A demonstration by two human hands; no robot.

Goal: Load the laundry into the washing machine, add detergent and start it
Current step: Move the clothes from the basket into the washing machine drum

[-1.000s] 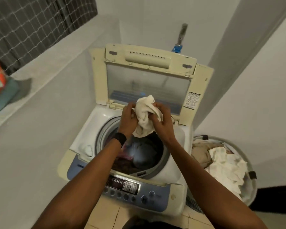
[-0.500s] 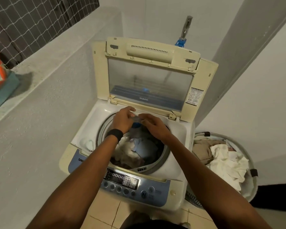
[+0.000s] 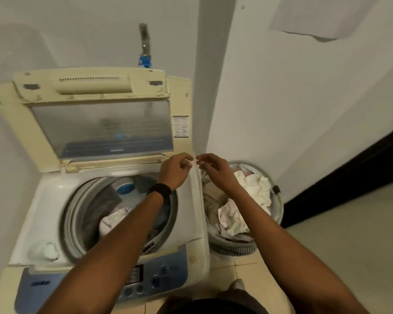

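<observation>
Left hand (image 3: pixel 175 172), right hand (image 3: pixel 214 171) hovering over washing machine (image 3: pixel 188 214) edge, each grip curling fingertips (image 3: pixel 186 157) together; cannot tell if pinching anything. Laundry (image 3: pixel 256 189) lying in basket (image 3: pixel 280 200) alongside, some in drum (image 3: pixel 77 214). Soft, light, floppy: grabbing bunched fold likely working best.

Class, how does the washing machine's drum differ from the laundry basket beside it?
The drum sits inside the machine; the basket stands on the floor. The drum holds dark and white laundry; the basket mostly white and beige. Both are round and hold laundry.
</observation>
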